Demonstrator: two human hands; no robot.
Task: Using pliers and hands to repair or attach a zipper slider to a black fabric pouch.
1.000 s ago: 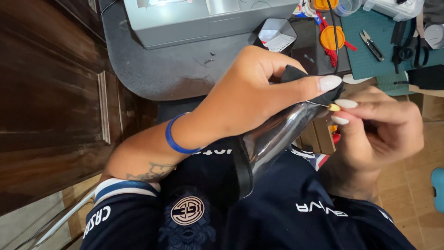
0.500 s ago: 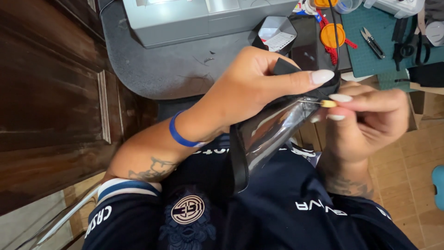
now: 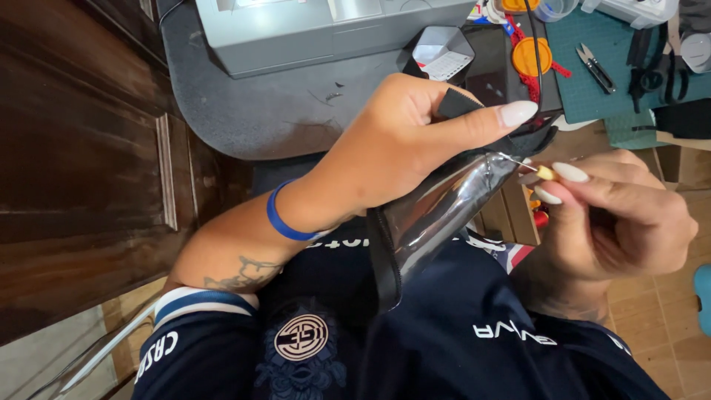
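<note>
Left hand (image 3: 400,141) grips the clear pouch (image 3: 437,215), thumb stretched along its top. Right hand (image 3: 615,215) pinches a yellow-headed pin (image 3: 544,172) at the pouch edge. Sewing machine (image 3: 311,30), snips (image 3: 595,67) on table behind

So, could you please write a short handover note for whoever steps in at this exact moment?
Left hand: grips the top edge of a clear plastic piece with black zipper trim, thumb pressed along the black edge, held up over the lap.
Right hand: pinches a yellow-headed pin at the corner of that piece; its metal tip is at the black edge.
Nearby on the grey table: a sewing machine, a green cutting mat with thread snips, and an orange disc.
Done: the piece is gripped and the pin is at the corner.
Left: whether the pin is fully through cannot be seen.
</note>
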